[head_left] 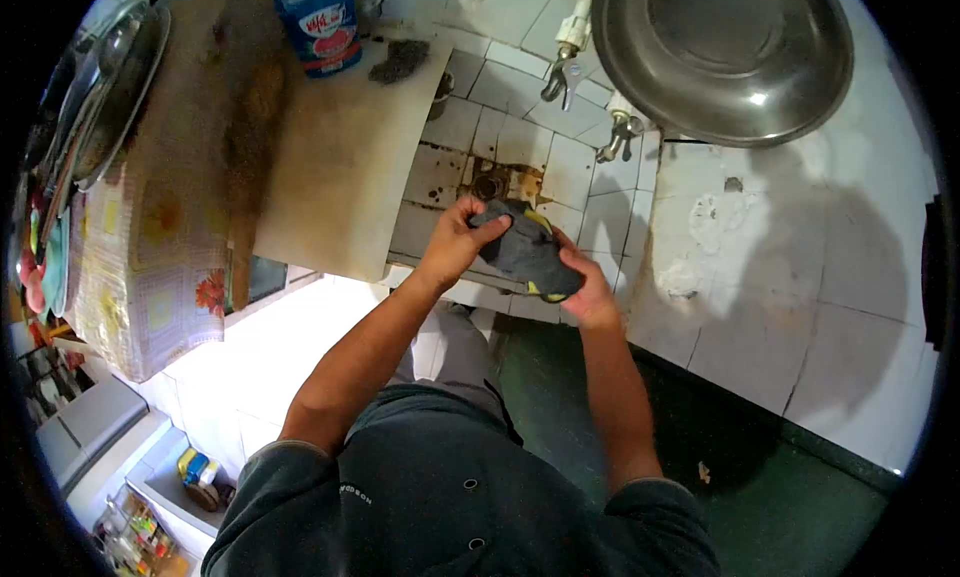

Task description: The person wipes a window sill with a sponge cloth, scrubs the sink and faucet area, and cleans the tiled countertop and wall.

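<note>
A dark grey cloth with yellow edges (pixel 532 252) is held up between both hands over the tiled basin (pixel 455 127). My left hand (pixel 462 239) grips its upper left end, thumb on top. At its lower right end, my right hand (pixel 590 285) has its fingers closed round the cloth. Just beyond the cloth, a brown-stained drain (pixel 490 184) shows in the basin floor. Part of the basin is hidden behind the cloth and hands.
Two taps (pixel 563 77) (pixel 620 137) stick out beyond the basin. A large metal bowl (pixel 725 52) lies at the upper right. On the left slab (pixel 340 187) stand a blue bottle (pixel 318 27) and a dark scouring pad (pixel 400 61). Stacked metal dishes (pixel 125 92) are at the far left.
</note>
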### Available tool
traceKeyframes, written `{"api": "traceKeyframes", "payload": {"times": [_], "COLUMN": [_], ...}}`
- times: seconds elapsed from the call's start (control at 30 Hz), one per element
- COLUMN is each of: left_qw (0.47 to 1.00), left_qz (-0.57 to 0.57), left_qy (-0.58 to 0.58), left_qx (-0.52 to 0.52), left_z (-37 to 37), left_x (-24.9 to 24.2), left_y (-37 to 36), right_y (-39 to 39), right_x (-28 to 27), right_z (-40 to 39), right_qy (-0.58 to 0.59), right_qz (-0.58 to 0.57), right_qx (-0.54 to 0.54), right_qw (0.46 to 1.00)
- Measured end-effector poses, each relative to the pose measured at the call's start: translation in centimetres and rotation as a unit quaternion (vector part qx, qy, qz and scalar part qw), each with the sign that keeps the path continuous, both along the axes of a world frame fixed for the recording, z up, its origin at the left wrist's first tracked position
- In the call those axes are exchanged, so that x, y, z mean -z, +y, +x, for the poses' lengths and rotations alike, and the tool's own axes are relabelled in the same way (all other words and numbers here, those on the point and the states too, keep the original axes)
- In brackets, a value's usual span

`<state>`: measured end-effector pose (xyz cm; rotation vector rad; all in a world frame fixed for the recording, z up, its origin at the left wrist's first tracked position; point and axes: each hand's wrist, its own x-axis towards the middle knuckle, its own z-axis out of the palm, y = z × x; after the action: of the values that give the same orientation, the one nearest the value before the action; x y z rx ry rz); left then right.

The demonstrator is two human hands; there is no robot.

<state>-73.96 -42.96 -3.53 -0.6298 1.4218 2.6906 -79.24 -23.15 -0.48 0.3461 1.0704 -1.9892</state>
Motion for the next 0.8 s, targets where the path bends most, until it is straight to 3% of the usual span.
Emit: {"api": "traceKeyframes", "payload": {"times": [0.07, 0.13, 0.2, 0.27, 0.4, 0.53, 0.6, 0.8], "left_qw": [0.999, 0.999, 0.996, 0.994, 0.985, 0.984, 0.983, 0.981], "left_qz": [-0.033, -0.019, 0.024, 0.022, 0.004, -0.141, -0.161, -0.056], "left_qy": [0.011, 0.008, -0.009, -0.026, -0.070, -0.055, -0.050, -0.183], "left_qx": [-0.022, -0.025, -0.085, -0.101, -0.155, -0.098, -0.075, -0.021], "left_z": [-0.4, -0.6, -0.7, -0.8, -1.5, -1.4, -1.1, 0.1], "left_x": [0.5, -0.2, -1.1, -2.0, -2.0, 0.8, 1.9, 0.9], "left_y": [-0.3, -0.5, -0.7, -1.0, -1.3, -2.2, -2.2, -1.3], "right_y": [0.1, 0.1, 0.0, -0.3, 0.3, 0.1, -0.8, -3.1], "right_x": [0.3, 1.2, 1.2, 0.4, -0.3, -1.8, -3.3, -7.1], "right_z": [-0.2, -0.5, -0.5, -0.6, -2.2, -3.7, -4.5, -6.2], "right_qy": [0.042, 0.057, 0.051, 0.062, 0.099, 0.117, 0.112, 0.094], "right_qz": [-0.014, 0.010, 0.015, 0.167, 0.197, 0.045, 0.021, -0.078], "right_qx": [-0.007, -0.090, -0.079, -0.092, -0.131, -0.106, -0.102, -0.153], "right_qw": [0.999, 0.994, 0.995, 0.980, 0.967, 0.986, 0.988, 0.981]}}
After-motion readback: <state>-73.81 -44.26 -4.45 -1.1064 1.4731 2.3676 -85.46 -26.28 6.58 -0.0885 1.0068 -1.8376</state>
